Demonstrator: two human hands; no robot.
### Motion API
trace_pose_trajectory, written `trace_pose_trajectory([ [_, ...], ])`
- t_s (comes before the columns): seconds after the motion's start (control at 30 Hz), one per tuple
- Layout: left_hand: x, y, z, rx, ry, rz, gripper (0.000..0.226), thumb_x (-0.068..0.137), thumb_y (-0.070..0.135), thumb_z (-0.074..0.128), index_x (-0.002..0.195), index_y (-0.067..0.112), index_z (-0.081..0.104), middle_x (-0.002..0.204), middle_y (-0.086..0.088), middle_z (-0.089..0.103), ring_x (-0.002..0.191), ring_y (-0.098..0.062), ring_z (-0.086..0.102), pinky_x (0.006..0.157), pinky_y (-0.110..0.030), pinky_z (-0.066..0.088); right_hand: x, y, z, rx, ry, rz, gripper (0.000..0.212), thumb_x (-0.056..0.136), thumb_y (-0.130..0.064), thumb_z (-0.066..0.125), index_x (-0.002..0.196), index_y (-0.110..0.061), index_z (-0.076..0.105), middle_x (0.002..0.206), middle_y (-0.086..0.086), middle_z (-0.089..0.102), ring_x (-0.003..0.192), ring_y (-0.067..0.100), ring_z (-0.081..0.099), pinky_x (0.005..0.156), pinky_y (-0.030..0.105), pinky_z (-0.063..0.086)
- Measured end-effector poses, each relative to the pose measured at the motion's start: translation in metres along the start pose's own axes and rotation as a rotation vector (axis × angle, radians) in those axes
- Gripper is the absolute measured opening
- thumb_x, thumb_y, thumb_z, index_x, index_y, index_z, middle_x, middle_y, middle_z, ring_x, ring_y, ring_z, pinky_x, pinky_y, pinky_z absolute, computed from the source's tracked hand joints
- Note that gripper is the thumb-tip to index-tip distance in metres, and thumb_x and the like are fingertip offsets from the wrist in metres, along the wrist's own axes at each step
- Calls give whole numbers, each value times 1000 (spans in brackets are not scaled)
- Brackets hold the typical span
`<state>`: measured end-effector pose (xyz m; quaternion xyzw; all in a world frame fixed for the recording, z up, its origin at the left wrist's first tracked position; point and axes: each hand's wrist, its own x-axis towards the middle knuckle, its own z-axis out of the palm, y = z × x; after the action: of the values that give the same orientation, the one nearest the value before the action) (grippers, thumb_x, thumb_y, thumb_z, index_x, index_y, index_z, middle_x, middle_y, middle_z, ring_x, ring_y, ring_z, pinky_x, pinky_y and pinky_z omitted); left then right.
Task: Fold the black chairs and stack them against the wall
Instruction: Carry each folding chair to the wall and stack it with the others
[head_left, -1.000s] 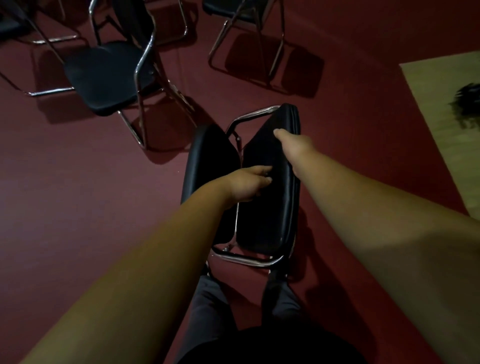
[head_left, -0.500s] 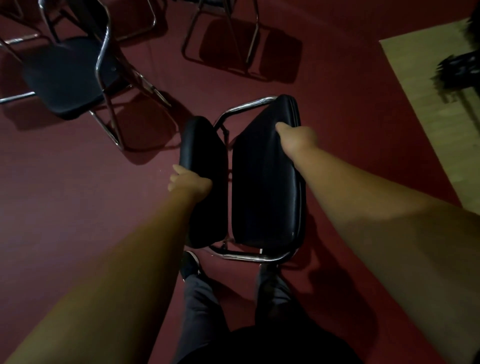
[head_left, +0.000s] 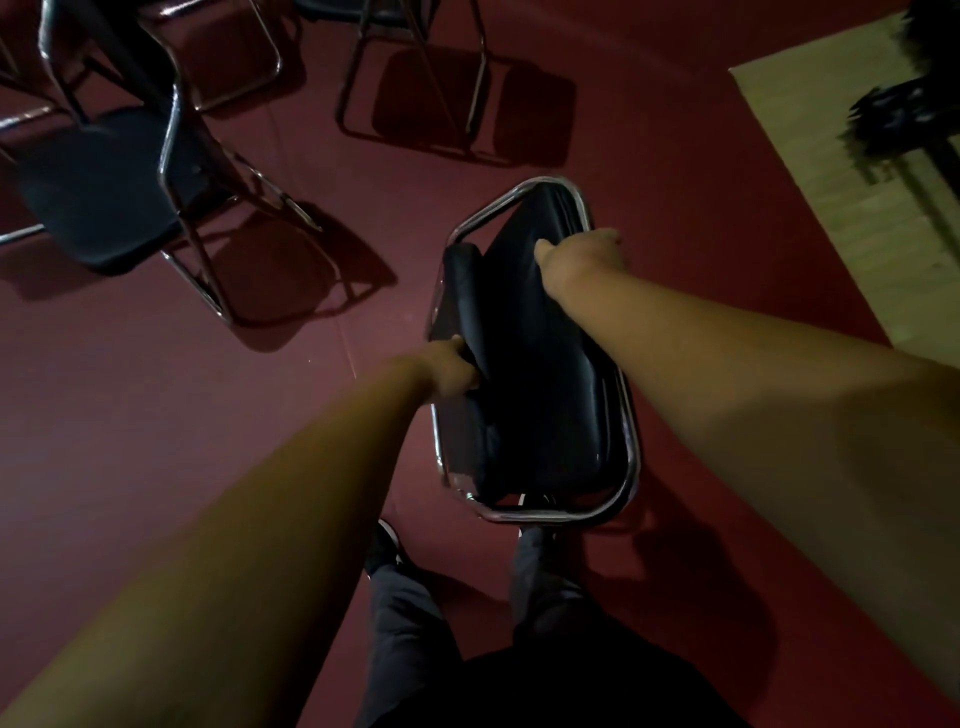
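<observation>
A black padded chair with a chrome tube frame (head_left: 540, 395) stands folded almost flat in front of my legs, seat and backrest pressed close together. My left hand (head_left: 449, 366) grips the left pad's edge from the outside. My right hand (head_left: 579, 257) is closed over the top of the right pad near the chrome loop. An unfolded black chair (head_left: 104, 192) stands at the upper left, well apart from both hands.
More chrome chair legs (head_left: 415, 93) stand at the top centre on the dark red floor. A pale wooden floor strip (head_left: 852, 208) runs along the right, with a dark object (head_left: 904, 114) on it. My feet are just below the folded chair.
The two pads have closed together into a narrow pack. My left hand went from between the pads to the outside of the left pad. The chair shifted right in view.
</observation>
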<state>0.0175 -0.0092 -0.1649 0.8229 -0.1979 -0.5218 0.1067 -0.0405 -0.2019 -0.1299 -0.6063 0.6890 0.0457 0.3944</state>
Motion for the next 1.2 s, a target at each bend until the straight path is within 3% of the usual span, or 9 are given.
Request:
trace_pose_trajectory([
  [0.07, 7, 4, 2, 17, -43, 28, 63, 94, 8, 65, 153, 2, 45, 137, -21, 64, 114, -35, 68, 84, -39, 55, 6, -3, -3, -32, 2, -12, 80, 86, -54, 78, 143, -12, 41, 144, 18, 54, 123, 41, 59, 97, 49, 50],
  [0.23, 13, 28, -23, 233, 67, 88, 36, 97, 28, 63, 126, 9, 73, 129, -12, 68, 111, -31, 65, 96, -37, 54, 15, -14, -7, -89, -24, -46, 79, 87, -54, 78, 144, -13, 42, 145, 18, 52, 124, 40, 57, 94, 48, 49],
  [0.43, 19, 73, -81, 226, 290, 209, 37, 94, 18, 60, 127, 3, 61, 126, -22, 66, 117, -38, 63, 84, -33, 46, 19, -44, -4, -213, -55, -138, 75, 89, -54, 75, 143, -14, 41, 140, 18, 56, 119, 40, 60, 78, 44, 42],
  [0.67, 54, 88, -168, 278, 402, 372, 66, 87, 11, 67, 149, 10, 42, 146, -17, 47, 131, -41, 47, 109, -49, 42, 29, -98, 14, -378, -52, -325, 80, 86, -57, 75, 147, -16, 43, 139, 14, 58, 121, 37, 61, 84, 41, 49],
  [0.8, 88, 96, -218, 482, 371, 509, 99, 87, 16, 72, 168, 19, 14, 172, -5, 19, 150, -41, 28, 122, -51, 30, 33, -136, 26, -491, -83, -459, 74, 87, -58, 75, 142, -17, 47, 134, 12, 61, 117, 34, 63, 85, 40, 52],
  [0.9, 107, 103, -250, 730, 289, 583, 118, 82, 31, 83, 168, 28, 2, 176, 5, 3, 156, -35, 18, 124, -50, 28, 35, -164, 38, -567, -120, -549, 75, 85, -58, 77, 141, -16, 48, 133, 14, 60, 116, 35, 62, 85, 38, 51],
  [0.97, 117, 103, -269, 820, 251, 591, 124, 74, 40, 89, 168, 29, 8, 175, 2, 11, 155, -35, 19, 123, -52, 29, 35, -185, 45, -632, -139, -575, 79, 83, -60, 78, 141, -15, 47, 131, 14, 61, 112, 34, 62, 85, 39, 52],
  [1.07, 129, 102, -287, 836, 261, 584, 106, 73, 42, 92, 157, 23, 30, 158, -8, 35, 144, -37, 35, 115, -50, 35, 38, -208, 49, -618, -165, -541, 88, 75, -60, 85, 135, -10, 45, 124, 12, 62, 103, 29, 62, 79, 37, 50],
  [1.2, 138, 103, -303, 791, 179, 516, 94, 71, 37, 95, 143, 14, 39, 148, -11, 42, 137, -37, 41, 110, -50, 38, 40, -225, 53, -656, -208, -547, 102, 67, -66, 88, 139, -10, 45, 128, 9, 60, 108, 27, 60, 85, 37, 51],
])
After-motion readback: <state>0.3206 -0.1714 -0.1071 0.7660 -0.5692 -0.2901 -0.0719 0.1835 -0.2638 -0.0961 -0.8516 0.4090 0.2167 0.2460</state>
